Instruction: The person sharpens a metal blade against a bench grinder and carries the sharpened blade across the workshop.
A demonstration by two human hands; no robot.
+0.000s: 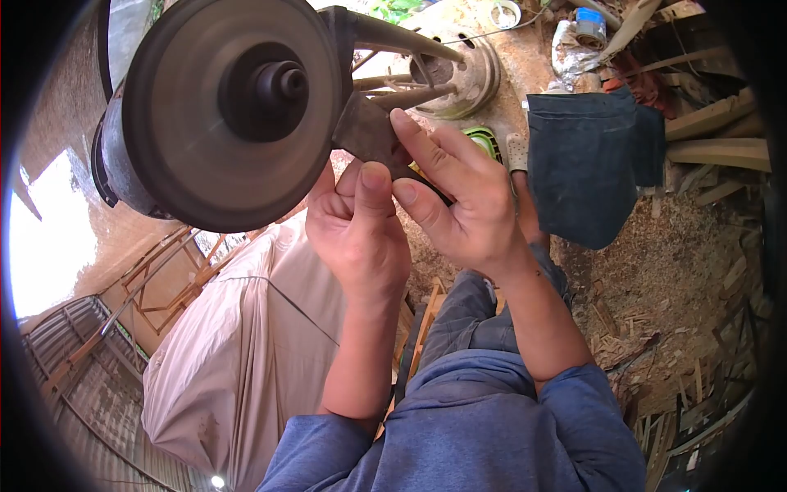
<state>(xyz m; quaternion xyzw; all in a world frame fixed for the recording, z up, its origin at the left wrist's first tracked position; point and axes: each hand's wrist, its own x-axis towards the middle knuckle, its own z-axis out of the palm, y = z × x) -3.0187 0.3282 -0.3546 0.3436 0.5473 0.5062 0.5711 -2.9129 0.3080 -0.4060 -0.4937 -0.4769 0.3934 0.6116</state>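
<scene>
A large grey grinding wheel [184,115] with a dark hub fills the upper left; its face looks smeared, as if spinning. Beside its right edge is a dark metal plate, the tool rest [365,135]. A thin dark flat piece, blade-like [422,182], lies between my hands, and its exact kind is hidden by fingers. My left hand [361,225] is closed on its near end by the wheel, thumb pointing up. My right hand [467,193] pinches it from the right between thumb and fingers, with fingertips close to the plate.
Behind the grinder's frame stands a rusty wheel rim [471,78]. A dark cloth [582,168] hangs at the right, near scrap wood [721,131]. To the left a beige sheet [246,328] covers something bulky. Wood shavings litter the ground [648,279].
</scene>
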